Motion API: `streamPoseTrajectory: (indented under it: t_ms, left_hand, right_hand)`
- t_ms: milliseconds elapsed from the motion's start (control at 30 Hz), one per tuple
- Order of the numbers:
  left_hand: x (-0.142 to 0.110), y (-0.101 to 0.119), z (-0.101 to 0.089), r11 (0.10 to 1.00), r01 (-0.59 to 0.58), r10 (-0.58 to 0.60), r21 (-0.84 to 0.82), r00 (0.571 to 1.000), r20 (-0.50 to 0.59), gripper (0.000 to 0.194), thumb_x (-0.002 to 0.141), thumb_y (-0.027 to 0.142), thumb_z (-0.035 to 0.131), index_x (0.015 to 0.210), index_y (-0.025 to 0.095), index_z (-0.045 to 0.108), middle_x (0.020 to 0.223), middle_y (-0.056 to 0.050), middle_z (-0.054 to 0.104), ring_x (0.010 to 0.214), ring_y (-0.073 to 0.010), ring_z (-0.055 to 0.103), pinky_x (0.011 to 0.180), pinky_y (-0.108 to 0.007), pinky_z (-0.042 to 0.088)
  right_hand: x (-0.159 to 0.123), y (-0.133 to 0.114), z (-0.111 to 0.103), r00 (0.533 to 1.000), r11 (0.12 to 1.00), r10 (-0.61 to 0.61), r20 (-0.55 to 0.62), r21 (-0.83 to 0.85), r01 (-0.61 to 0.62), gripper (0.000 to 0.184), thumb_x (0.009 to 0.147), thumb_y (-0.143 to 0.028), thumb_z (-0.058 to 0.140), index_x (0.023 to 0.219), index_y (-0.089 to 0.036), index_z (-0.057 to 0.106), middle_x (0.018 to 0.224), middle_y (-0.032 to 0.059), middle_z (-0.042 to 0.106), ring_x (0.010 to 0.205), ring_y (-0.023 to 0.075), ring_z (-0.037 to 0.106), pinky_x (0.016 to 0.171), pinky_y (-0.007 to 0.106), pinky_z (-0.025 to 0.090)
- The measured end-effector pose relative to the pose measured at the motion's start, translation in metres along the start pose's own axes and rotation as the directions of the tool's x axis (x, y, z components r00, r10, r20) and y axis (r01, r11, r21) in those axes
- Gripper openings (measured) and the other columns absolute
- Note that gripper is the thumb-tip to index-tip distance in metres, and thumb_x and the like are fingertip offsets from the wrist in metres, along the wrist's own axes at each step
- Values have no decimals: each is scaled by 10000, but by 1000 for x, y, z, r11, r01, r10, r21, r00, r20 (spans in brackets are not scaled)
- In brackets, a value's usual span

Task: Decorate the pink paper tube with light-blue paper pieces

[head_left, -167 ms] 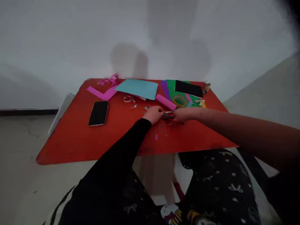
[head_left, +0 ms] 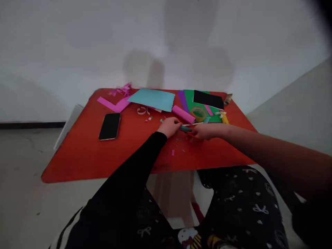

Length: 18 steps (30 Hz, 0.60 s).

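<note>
Pink roll (head_left: 183, 114) as landmark, lying on red counter (head_left: 85, 155); both hands on near side of roll; left hand (head_left: 169, 127) just nearer than roll and slightly left, grip pinched at left end of grey-blue piece (head_left: 186, 128); piece itself directly on near side of roll, between hands, partly hidden, cannot tell whether blade or paper; right hand (head_left: 204, 131) on near side of roll and to its right, grip closed on red handle (head_left: 194, 136), mostly covered by fingers; white stick (head_left: 192, 124) just beyond hands, by near end of roll; tape roll (head_left: 199, 113) just beside pink roll, to its right; green sheet (head_left: 190, 100) beyond that, with black sheet (head_left: 209, 99) on top, right of pink roll; light-blue sheet (head_left: 153, 99) left of roll and farther back; phone (head_left: 109, 126) well to left of roll; small pink scrap (head_left: 173, 152) on near side of roll, past left hand.
</note>
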<state>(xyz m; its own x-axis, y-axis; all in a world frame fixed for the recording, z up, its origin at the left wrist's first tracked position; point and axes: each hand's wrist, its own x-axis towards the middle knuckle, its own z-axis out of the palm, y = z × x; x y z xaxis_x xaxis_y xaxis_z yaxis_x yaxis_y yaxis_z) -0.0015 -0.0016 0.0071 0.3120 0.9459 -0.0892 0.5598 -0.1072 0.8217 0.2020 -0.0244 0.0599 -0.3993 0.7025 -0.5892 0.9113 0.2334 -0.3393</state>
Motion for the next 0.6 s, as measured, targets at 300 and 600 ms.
streamPoseTrajectory:
  t_ms: [300, 600]
  left_hand:
    - [-7, 10, 5, 957, 80, -87, -278, 996, -12, 186, 904, 300, 574, 774, 175, 622, 603, 3, 609, 547, -135, 574, 548, -240, 434]
    - [-38, 27, -25, 932, -26, -48, -360, 980, -194, 142, 902, 311, 579, 836, 189, 606, 704, 10, 582, 599, -119, 549, 584, -234, 459]
  right_hand:
    - [-60, 28, 42, 978, 965, 120, -171, 251, -75, 233, 842, -406, 614, 851, -191, 704, 706, 20, 651, 627, 179, 585, 565, 277, 390]
    - [-60, 38, 75, 818, 948, 280, -502, 8, -319, 326, 953, -356, 575, 1199, -152, 643, 1097, 162, 743, 946, 286, 699, 675, 311, 405]
